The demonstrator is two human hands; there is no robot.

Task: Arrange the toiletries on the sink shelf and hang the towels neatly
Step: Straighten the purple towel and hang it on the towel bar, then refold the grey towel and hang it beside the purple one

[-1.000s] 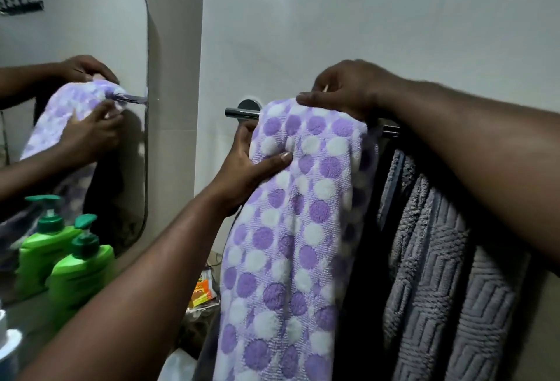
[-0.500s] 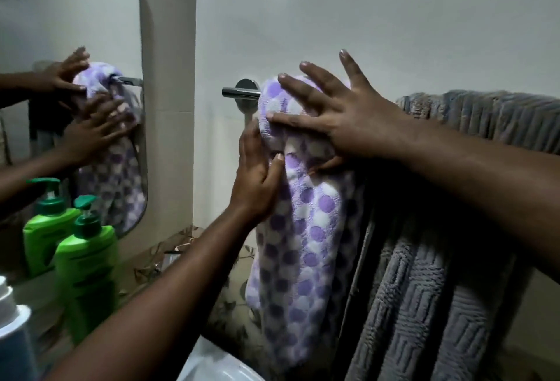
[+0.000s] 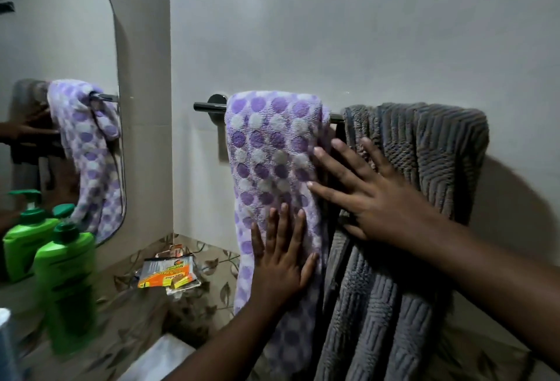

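The purple polka-dot towel [image 3: 272, 168] hangs folded over the left part of the chrome towel bar [image 3: 209, 106], and the grey ribbed towel [image 3: 424, 168] hangs just beside it on the right, with a short bare piece of bar between them. Both hands are open and flat, with the fingers spread; they grip nothing. The left hand [image 3: 281, 256] presses on the lower front of the purple towel, probably to make the cloth lie smooth and straight. The right hand [image 3: 363, 196] lies higher, across the narrow gap, with its fingertips on the right edge of the purple towel and its palm over the left edge of the grey one. I think this keeps the two towels even and side by side.

On the near left stands a green pump bottle [image 3: 65, 283] on the tabletop, in front of the mirror [image 3: 60, 47], which shows its reflection. An orange and yellow packet [image 3: 168, 273] lies farther back in the corner. The towel hanging seems almost finished; the packet may still need a place.
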